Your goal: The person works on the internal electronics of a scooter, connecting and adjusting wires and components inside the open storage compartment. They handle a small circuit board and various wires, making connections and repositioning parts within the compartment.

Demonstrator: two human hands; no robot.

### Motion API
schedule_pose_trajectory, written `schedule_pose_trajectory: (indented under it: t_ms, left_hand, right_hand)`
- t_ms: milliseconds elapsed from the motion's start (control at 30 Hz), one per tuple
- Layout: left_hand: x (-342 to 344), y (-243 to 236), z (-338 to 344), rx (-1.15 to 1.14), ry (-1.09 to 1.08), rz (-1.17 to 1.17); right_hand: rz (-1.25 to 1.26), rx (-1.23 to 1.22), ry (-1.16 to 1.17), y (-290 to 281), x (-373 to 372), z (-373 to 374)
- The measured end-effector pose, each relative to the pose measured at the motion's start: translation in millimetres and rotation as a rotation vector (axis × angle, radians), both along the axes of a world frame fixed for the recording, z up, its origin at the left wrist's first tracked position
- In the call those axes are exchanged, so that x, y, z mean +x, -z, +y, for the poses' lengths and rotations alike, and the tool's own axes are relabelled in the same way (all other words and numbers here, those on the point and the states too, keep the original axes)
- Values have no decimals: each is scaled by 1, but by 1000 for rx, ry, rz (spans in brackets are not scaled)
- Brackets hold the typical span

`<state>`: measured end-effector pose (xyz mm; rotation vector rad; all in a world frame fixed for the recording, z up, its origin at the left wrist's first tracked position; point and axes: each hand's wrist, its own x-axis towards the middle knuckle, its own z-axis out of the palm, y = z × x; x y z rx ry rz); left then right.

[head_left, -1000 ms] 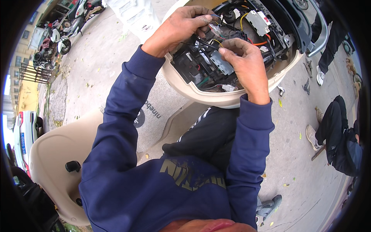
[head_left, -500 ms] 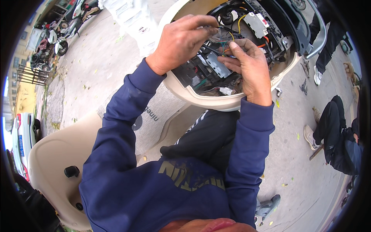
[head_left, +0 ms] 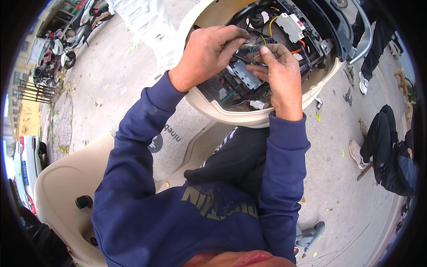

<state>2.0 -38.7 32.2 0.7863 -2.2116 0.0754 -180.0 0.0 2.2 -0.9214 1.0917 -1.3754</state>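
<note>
Over the opened body of a cream electric scooter point(head_left: 209, 105), both my hands meet at a bundle of thin coloured wires point(head_left: 254, 52). My left hand point(head_left: 209, 51) comes in from the left, thumb and forefinger pinched at a clear, shiny piece of plastic point(head_left: 252, 46) beside the wires; its exact kind is unclear. The wires are pinched between the thumb and fingers of my right hand point(head_left: 284, 78), palm turned partly up. Below the fingers sits a silver metal box point(head_left: 247, 75), and a white connector point(head_left: 258, 104) lies near the rim.
A white breaker-like block point(head_left: 291, 27) with a yellow wire is at the far right of the bay. A grey metal rail point(head_left: 368, 33) curves outside. White packaging point(head_left: 147, 26) lies beyond my left hand. Other people stand or sit at right; a white car point(head_left: 27, 171) is far left.
My left hand has lowered slightly and its fingers have closed in nearer the wires. My right hand keeps its pinch. The whole view has shifted a little.
</note>
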Motion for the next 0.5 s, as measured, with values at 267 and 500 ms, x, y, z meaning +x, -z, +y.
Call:
schedule_pose_trajectory:
  t_ms: [267, 500]
  left_hand:
    - [-8, -8, 4, 218, -59, 59]
    - [2, -17, 6, 363, -93, -29]
  right_hand:
    - [-6, -89, 112, 1, 8, 0]
    - [183, -203, 219, 1, 12, 2]
